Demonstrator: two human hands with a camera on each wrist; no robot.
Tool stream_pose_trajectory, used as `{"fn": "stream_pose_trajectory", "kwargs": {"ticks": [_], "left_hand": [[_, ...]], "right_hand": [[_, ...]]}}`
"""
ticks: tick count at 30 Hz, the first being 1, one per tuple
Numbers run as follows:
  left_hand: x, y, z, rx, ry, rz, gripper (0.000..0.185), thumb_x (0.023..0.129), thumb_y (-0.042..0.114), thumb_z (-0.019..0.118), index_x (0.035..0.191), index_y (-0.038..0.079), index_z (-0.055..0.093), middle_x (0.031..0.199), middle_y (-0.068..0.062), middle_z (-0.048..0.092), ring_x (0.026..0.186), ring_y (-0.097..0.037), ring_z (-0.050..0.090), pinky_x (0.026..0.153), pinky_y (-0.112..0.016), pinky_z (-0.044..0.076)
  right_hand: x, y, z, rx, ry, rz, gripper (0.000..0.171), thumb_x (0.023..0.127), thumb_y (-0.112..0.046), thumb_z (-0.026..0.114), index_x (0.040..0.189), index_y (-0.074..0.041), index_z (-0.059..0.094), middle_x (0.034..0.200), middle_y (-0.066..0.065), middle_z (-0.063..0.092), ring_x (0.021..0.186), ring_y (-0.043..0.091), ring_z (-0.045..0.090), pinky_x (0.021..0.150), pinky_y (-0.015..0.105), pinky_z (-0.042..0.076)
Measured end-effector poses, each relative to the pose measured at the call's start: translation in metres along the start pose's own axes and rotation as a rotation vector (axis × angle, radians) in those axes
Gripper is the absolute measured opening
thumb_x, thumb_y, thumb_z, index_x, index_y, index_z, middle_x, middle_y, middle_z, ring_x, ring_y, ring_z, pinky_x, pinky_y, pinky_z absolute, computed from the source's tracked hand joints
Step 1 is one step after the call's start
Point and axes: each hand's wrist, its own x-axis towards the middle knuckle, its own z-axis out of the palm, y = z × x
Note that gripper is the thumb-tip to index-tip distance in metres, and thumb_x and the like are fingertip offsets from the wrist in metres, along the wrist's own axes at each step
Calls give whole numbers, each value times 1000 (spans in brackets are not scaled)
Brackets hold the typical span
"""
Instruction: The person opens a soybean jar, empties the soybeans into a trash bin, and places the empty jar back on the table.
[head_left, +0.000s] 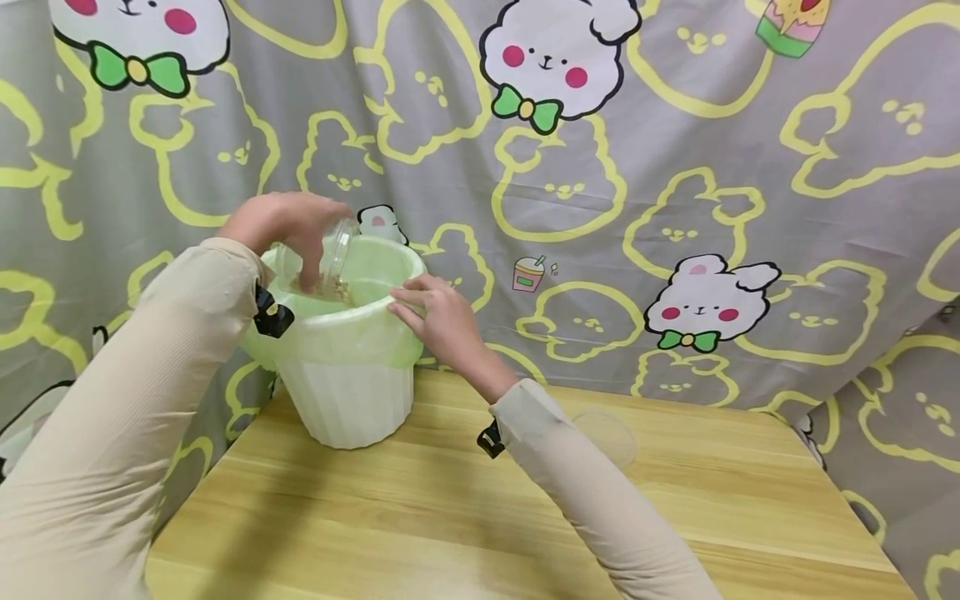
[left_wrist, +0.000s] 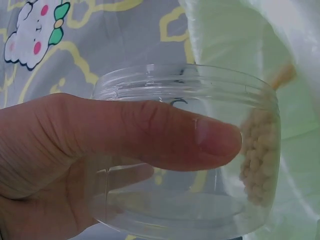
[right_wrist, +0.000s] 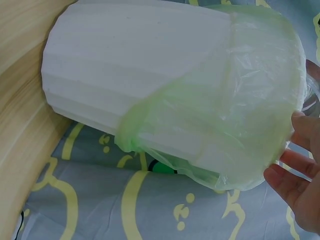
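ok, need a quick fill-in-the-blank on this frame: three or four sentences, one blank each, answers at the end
1. The left hand holds a clear jar tipped over the white ____.
2. The bin is lined with a ____ plastic bag.
3. The right hand rests on the bin's ____.
4. The bin stands on a ____ table.

Missing words: bin; green; rim; wooden

A home corner: cartoon bunny curtain (head_left: 675,167) behind wooden table (head_left: 465,517)

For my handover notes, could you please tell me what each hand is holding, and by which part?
The left hand grips the clear jar round its side wall. The right hand only touches the bin's rim.
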Motion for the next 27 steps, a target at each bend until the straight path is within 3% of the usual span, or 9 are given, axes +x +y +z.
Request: {"fn": "stream_pose_trajectory", "kwargs": {"ticks": [10, 27], "left_hand": [[1, 3, -1, 136, 11, -41, 118, 51, 11, 94, 154, 5, 36, 151, -26, 46, 128, -43, 51, 95, -61, 51], [7, 13, 1, 240, 21, -34, 113, 44, 12, 96, 145, 6, 47, 135, -20, 59, 113, -39, 60, 84, -56, 56]], "right_hand": [[1, -2, -2, -19, -5, 4, 32, 97, -31, 69, 122, -12, 75, 125, 8, 71, 119, 24, 65, 98, 37, 56], [0, -2, -1, -12, -14, -8, 32, 97, -30, 69, 123, -11, 74, 125, 10, 71, 118, 25, 65, 96, 37, 56]]}}
